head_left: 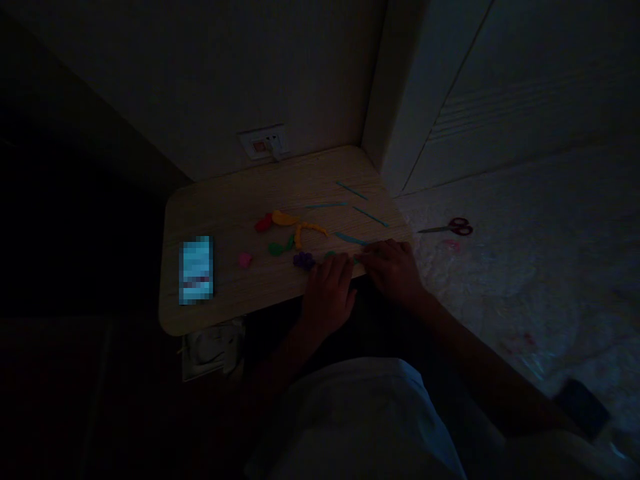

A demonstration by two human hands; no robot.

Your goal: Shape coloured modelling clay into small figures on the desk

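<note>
My left hand rests at the table's front edge, fingers stretched forward and lying flat. A bit of green modelling clay shows just beyond its fingertips, and a bumpy purple clay piece lies to its left. Opposite it, my right hand is curled, its fingertips on a small green clay piece. The dim light hides much of this grip. A teal modelling tool reaches from near the right knuckles. Farther left are orange clay, red clay and pink clay.
On the wooden table lie several thin teal sticks and a lit phone. Scissors rest on crinkled plastic sheeting at right. A wall socket with a plug is behind the table.
</note>
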